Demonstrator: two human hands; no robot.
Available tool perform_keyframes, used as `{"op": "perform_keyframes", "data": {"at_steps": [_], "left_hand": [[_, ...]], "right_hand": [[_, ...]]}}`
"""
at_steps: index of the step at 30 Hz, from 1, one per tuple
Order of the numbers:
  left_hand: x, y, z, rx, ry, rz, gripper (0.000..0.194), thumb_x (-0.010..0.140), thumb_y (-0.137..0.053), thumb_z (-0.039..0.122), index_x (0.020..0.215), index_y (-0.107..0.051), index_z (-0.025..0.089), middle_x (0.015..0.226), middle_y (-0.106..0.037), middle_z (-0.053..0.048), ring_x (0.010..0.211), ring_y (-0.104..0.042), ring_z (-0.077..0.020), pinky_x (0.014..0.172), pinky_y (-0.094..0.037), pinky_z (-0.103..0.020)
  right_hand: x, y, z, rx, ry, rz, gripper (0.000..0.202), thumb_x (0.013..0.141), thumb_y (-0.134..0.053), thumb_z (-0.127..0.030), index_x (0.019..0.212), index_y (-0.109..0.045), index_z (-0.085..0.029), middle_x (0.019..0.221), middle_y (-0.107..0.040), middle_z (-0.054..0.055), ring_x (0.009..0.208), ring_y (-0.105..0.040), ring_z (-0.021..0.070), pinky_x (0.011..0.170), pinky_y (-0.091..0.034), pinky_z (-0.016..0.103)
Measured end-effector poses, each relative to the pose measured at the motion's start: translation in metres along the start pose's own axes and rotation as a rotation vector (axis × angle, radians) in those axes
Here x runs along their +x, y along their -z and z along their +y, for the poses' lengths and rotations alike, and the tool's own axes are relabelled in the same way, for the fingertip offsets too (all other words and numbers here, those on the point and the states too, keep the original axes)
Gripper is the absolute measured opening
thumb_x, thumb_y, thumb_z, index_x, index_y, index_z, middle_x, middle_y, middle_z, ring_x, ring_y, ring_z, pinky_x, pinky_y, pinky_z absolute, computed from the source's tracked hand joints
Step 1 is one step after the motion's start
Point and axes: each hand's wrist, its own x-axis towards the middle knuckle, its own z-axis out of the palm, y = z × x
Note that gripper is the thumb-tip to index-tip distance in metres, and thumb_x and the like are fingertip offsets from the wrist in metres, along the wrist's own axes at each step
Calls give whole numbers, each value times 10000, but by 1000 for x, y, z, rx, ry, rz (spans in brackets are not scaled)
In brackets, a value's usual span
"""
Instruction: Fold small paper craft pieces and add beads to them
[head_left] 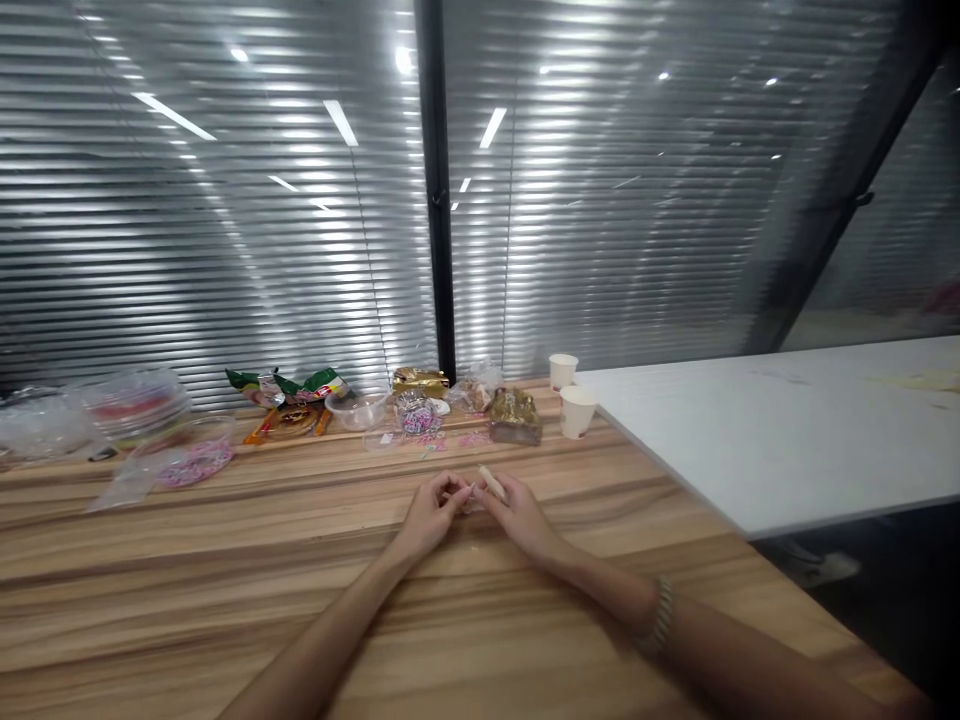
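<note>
Both hands meet above the wooden table, thumbs and fingertips pinched close together. My left hand (429,516) is closed, with its fingers curled at the fingertips of my right hand (523,520). Between them shows a small, clear, crinkled piece (472,504), too blurred to name. A short, pale cream, stick-like piece (492,483) stands up at the fingers of the right hand, which is also closed. Fingers partly hide what is pinched.
Paper cups (577,412), gold-coloured packs (515,416), a clear bowl (358,408) and a bag of small pink pieces (418,415) line the table's back. Green snack packets (289,388), stacked lids (139,405) and a pink pile (196,463) stand left. A white table (810,430) adjoins right.
</note>
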Motion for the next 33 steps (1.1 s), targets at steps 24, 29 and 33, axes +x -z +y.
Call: {"op": "perform_keyframes", "data": {"at_steps": [24,29,33], "left_hand": [[-6,3,9,-115,233,-85,353,704,-589,401,916,-683,134,476,-545,23,377,-347,-46,379,-232,-163],[-5,2,3,-135,157,151,380,655,-643,401,953,-680,168,843,-690,-60,509,-520,-101,476,-387,-208],[-3,3,0,-49,89,179,413,660,-642,380,1024,-646,184,952,-644,-75,467,-509,-80,456,-408,-218]], "right_hand": [[-1,6,-2,-273,143,-20,148,824,-444,-310,794,-499,-176,730,-565,18,661,-500,151,596,-362,242],[-4,7,-5,-293,194,-120,243,877,-374,-340,985,-515,-175,906,-602,60,815,-541,174,702,-394,272],[-5,7,1,-356,280,-146,303,913,-272,-293,1114,-470,-182,1063,-561,86,966,-512,187,817,-380,313]]}}
